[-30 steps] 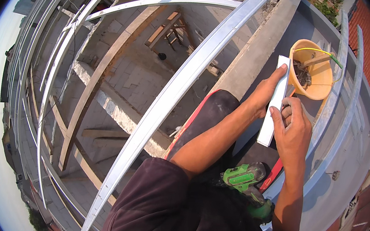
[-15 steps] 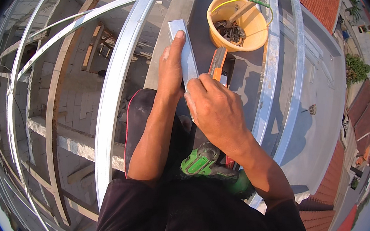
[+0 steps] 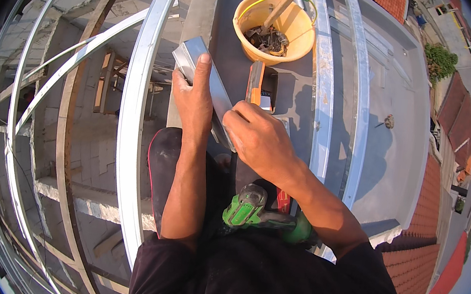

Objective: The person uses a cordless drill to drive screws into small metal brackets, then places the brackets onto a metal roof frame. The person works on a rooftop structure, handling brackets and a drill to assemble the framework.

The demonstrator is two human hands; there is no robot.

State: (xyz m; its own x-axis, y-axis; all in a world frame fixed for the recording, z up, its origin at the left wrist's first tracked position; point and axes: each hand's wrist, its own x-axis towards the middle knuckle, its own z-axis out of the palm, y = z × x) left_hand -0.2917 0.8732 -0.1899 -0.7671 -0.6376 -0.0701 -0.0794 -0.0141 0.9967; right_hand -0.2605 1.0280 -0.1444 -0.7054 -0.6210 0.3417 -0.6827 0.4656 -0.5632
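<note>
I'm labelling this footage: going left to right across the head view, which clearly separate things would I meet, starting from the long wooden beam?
Wooden beam → long silver rail → left hand → right hand → pair of silver rails → green bush.

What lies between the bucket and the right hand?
In the head view, an orange-and-dark object lies on the grey surface between the bucket and the right hand; I cannot tell exactly what it is.
</note>
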